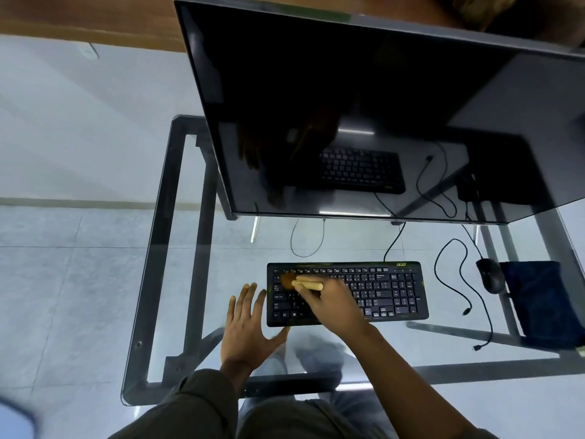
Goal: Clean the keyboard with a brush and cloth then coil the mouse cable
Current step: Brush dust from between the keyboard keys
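A black keyboard (389, 289) lies on the glass desk (202, 280). My right hand (335, 307) grips a wooden-handled brush (305, 284); its brown bristles sit on the keys near the keyboard's upper left corner. My left hand (250, 324) lies flat with spread fingers on the glass, against the keyboard's left edge, thumb at its front left corner. A black mouse (490, 275) sits to the right of the keyboard, its cable (456, 280) looping loosely over the glass. A dark blue cloth (538, 299) lies to the right of the mouse.
A large dark monitor (348, 106) stands behind the keyboard and reflects it. The keyboard's own cable (394, 242) runs back under the monitor. The desk's metal frame shows through the glass. My legs are visible below the front edge.
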{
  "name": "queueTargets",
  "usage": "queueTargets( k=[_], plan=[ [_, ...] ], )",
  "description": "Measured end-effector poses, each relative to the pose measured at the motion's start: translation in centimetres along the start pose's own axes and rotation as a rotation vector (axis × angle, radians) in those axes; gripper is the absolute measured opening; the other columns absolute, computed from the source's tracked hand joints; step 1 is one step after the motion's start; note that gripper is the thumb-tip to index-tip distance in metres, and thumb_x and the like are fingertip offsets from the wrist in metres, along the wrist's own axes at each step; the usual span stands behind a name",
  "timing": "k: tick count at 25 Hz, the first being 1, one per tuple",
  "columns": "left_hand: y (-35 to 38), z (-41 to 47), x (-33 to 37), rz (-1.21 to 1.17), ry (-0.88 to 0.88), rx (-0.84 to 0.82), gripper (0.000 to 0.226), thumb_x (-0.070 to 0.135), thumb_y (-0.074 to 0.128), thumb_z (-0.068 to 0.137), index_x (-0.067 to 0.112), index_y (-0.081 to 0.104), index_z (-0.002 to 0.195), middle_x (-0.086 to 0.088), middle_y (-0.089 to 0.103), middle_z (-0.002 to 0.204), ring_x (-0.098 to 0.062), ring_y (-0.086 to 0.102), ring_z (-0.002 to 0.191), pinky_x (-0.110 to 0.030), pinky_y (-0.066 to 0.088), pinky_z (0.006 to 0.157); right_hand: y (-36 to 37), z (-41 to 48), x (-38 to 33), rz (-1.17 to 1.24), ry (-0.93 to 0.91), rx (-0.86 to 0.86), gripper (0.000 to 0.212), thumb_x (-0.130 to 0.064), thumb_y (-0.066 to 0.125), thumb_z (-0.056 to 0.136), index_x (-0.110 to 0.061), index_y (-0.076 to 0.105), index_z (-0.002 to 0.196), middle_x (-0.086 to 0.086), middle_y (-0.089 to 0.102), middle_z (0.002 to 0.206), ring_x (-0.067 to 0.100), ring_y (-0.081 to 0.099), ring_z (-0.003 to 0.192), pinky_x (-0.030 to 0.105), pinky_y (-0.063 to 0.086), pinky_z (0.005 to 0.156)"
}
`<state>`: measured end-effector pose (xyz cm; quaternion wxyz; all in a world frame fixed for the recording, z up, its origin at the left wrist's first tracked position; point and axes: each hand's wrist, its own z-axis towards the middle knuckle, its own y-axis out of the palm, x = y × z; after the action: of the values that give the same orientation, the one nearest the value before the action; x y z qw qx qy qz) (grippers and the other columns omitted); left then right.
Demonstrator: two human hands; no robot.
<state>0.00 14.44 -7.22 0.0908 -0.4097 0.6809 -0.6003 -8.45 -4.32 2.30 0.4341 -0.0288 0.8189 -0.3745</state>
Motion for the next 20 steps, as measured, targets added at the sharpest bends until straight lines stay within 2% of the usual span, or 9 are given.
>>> queueTargets(
  k=[2,5,7,10,11,13,14,17,20],
  plan=[
    [0.1,-0.3,-0.2,-0.011,-0.001,0.006,0.097,0.086,0.042,0.078,0.019,0.037,0.149,-0.008,0.027,0.161,-0.025,0.016,0.152,-0.048,0.013,0.123,0.1,-0.3,-0.2,0.021,0.018,0.039,0.027,-0.041,0.064,0.094,-0.025,0.074,0.114,-0.016,0.074,0.109,-0.001,0.07,0.086,0.024,0.059,0.081],
    [0.8,-0.9,-0.1,0.009,0.003,0.0,0.097,0.086,0.043,0.078,0.02,0.036,0.149,-0.008,0.027,0.161,-0.025,0.017,0.152,-0.048,0.014,0.122,0.7,-1.1,0.5,0.005,0.004,-0.022,0.028,-0.042,0.064,0.093,-0.026,0.074,0.115,-0.015,0.075,0.109,-0.001,0.07,0.083,0.023,0.059,0.077],
    [0.8,-0.8,-0.2,0.014,-0.006,0.002,0.097,0.086,0.042,0.078,0.021,0.035,0.149,-0.007,0.025,0.162,-0.023,0.013,0.152,-0.047,0.011,0.123,0.7,-1.2,0.6,0.002,0.017,0.038,0.026,-0.041,0.064,0.093,-0.027,0.074,0.113,-0.014,0.076,0.106,0.001,0.071,0.082,0.027,0.06,0.077],
    [0.8,-0.5,-0.3,0.01,-0.001,0.005,0.099,0.087,0.039,0.078,0.022,0.031,0.151,-0.005,0.02,0.164,-0.019,0.003,0.152,-0.043,0.003,0.124,0.8,-1.7,0.2,-0.065,-0.021,-0.214,0.028,-0.045,0.064,0.092,-0.03,0.072,0.114,-0.013,0.076,0.107,0.004,0.071,0.088,0.033,0.06,0.08],
    [0.9,-0.5,-0.5,0.008,-0.005,0.004,0.099,0.087,0.039,0.078,0.022,0.03,0.152,-0.005,0.019,0.164,-0.017,0.001,0.152,-0.042,0.001,0.124,0.9,-1.9,0.3,-0.079,-0.028,-0.218,0.03,-0.046,0.064,0.092,-0.03,0.071,0.115,-0.013,0.075,0.107,0.004,0.07,0.088,0.033,0.06,0.081],
    [0.9,-0.5,-0.5,0.001,-0.012,-0.001,0.098,0.087,0.038,0.078,0.023,0.029,0.152,-0.004,0.017,0.165,-0.016,-0.001,0.152,-0.04,-0.002,0.124,1.0,-2.1,0.4,-0.041,-0.018,-0.071,0.028,-0.042,0.064,0.093,-0.028,0.072,0.116,-0.013,0.076,0.107,0.005,0.071,0.087,0.031,0.06,0.081],
    [0.9,-0.4,-0.4,-0.006,-0.013,-0.001,0.098,0.087,0.038,0.078,0.023,0.029,0.152,-0.004,0.017,0.165,-0.017,0.0,0.152,-0.04,-0.002,0.124,1.1,-2.1,0.5,-0.039,-0.022,-0.056,0.028,-0.042,0.063,0.093,-0.028,0.072,0.116,-0.013,0.076,0.107,0.005,0.072,0.088,0.03,0.059,0.082],
    [1.0,-0.5,-0.4,-0.011,-0.011,-0.012,0.099,0.088,0.037,0.078,0.023,0.028,0.153,-0.004,0.017,0.165,-0.019,0.004,0.153,-0.041,-0.001,0.123,1.4,-2.5,0.2,-0.1,-0.057,-0.225,0.031,-0.045,0.063,0.092,-0.029,0.071,0.117,-0.012,0.074,0.112,0.005,0.07,0.095,0.031,0.058,0.086],
    [1.0,-0.3,-0.6,-0.009,-0.004,0.003,0.099,0.087,0.037,0.078,0.022,0.029,0.152,-0.005,0.018,0.164,-0.02,0.005,0.153,-0.044,0.004,0.124,1.1,-2.7,0.2,-0.065,-0.033,-0.107,0.03,-0.046,0.063,0.092,-0.03,0.072,0.115,-0.012,0.076,0.107,0.005,0.071,0.091,0.031,0.059,0.081]
  ],
)
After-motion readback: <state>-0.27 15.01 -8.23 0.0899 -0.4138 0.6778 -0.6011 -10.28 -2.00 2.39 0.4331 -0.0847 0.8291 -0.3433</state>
